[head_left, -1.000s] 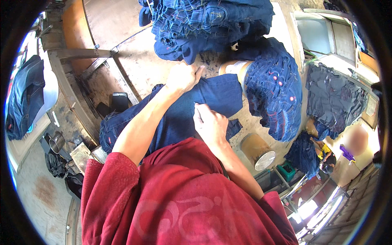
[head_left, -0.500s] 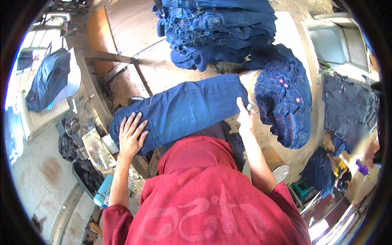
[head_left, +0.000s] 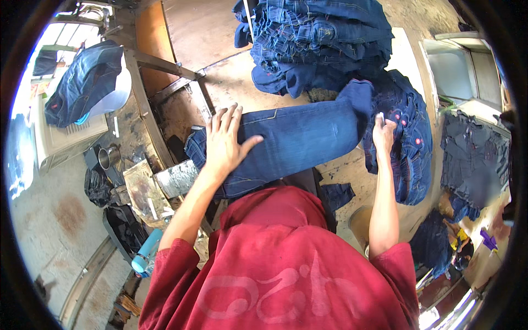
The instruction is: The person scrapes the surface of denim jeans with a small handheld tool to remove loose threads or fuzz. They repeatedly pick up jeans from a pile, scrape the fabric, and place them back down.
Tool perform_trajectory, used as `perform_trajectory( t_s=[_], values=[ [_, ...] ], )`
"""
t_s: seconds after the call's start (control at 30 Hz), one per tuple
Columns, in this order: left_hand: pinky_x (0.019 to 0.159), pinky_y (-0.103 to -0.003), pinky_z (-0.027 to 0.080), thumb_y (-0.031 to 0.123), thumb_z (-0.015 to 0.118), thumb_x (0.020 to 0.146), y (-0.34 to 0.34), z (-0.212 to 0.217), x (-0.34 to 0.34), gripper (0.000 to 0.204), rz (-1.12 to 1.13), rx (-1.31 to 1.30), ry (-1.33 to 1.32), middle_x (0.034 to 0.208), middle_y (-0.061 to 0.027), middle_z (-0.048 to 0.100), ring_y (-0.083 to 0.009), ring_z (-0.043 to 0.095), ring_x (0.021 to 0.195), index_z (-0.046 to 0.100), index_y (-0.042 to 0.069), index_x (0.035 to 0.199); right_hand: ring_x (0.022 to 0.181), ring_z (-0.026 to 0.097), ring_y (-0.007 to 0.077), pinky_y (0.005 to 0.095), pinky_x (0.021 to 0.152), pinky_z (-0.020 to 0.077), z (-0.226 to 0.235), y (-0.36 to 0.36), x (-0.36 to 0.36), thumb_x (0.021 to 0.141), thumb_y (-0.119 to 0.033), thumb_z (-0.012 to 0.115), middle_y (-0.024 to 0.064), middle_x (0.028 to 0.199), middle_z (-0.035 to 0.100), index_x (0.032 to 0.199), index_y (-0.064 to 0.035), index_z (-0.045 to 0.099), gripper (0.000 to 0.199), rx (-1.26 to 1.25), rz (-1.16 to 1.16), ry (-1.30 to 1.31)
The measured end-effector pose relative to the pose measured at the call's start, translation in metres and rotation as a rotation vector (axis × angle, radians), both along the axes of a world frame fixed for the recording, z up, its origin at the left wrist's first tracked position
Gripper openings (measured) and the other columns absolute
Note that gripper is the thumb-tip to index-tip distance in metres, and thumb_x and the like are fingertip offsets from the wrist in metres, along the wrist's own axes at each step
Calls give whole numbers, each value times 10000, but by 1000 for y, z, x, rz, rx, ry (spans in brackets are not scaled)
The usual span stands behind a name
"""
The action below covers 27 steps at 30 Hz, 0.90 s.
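A red shirt (head_left: pixel 286 264) fills the lower centre of the frame, both bare forearms reaching up from it. Just above, a blue jeans leg (head_left: pixel 297 140) lies stretched across the middle of the worn table (head_left: pixel 231 82). The left hand (head_left: pixel 225 144) lies flat on its left end, fingers spread. The right hand (head_left: pixel 383 135), centre right, is pinched shut on a small white piece, touching the embroidered jeans (head_left: pixel 410 137) beside the leg. Farther up, a pile of folded jeans (head_left: pixel 319 38) occupies the upper centre.
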<state>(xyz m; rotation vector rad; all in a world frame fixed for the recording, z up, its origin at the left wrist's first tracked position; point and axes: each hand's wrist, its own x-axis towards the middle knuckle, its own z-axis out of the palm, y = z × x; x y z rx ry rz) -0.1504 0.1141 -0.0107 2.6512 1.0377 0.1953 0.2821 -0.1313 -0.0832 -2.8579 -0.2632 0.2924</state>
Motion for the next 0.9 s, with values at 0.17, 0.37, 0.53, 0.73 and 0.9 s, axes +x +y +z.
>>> perform_trajectory(
  t_s=[0.17,0.37,0.53,0.73,0.9],
  values=[
    [947,-476,580,442,847,927,57,-21,7,507,-168,-392,-135,1174,-180,765,-402,732,1081,754,0,1158,840,785,320,453,704,576,101,37,-181,1107,-210,670,194,980,778,1242,-77,637,192,457,563,242],
    [824,-499,587,407,898,889,80,-32,12,549,-211,-574,-91,1034,-218,722,-448,725,929,667,-10,1161,741,789,276,374,654,626,106,109,-314,934,-45,811,117,950,821,1133,-51,795,199,525,786,63],
    [735,-442,567,359,950,821,104,-39,13,443,-302,-771,-163,852,-179,712,-370,727,822,754,-31,894,618,731,244,357,574,578,95,128,-335,907,-21,810,77,842,798,1096,-54,793,192,468,773,7],
    [676,-451,552,235,936,833,103,-54,12,319,-359,-667,-304,783,-158,659,-372,674,707,771,-32,890,543,652,218,362,516,533,86,154,-342,934,-107,782,25,672,674,1093,-106,789,159,354,764,-26],
    [695,-448,566,193,932,838,102,-56,8,272,-349,-688,-314,781,-148,659,-366,687,720,787,-24,913,589,706,239,369,541,549,97,157,-340,904,-57,811,89,756,745,1042,-76,788,141,235,778,84]
  ],
)
